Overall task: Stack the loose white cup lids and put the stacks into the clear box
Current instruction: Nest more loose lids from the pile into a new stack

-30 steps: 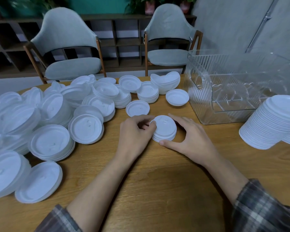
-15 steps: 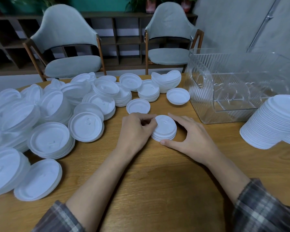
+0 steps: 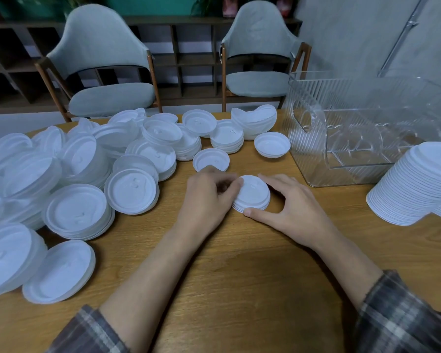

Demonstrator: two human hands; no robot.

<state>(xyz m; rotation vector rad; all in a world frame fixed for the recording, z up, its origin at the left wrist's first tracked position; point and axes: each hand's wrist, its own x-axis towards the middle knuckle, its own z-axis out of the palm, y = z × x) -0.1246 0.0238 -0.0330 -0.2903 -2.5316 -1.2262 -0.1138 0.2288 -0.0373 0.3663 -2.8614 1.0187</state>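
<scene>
White lids sit in a short stack point(image 3: 252, 194) on the wooden desk point(image 3: 239, 276), near the clear box point(image 3: 367, 123); the left hand point(image 3: 206, 197) pinches its left rim with curled fingers, the right hand point(image 3: 295, 210) curls fingers and thumb round its right side

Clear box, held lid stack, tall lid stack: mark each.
clear box point(image 3: 354, 174): head view, front wall.
held lid stack point(image 3: 255, 192): head view, top lid.
tall lid stack point(image 3: 408, 194): head view, side rims.
</scene>
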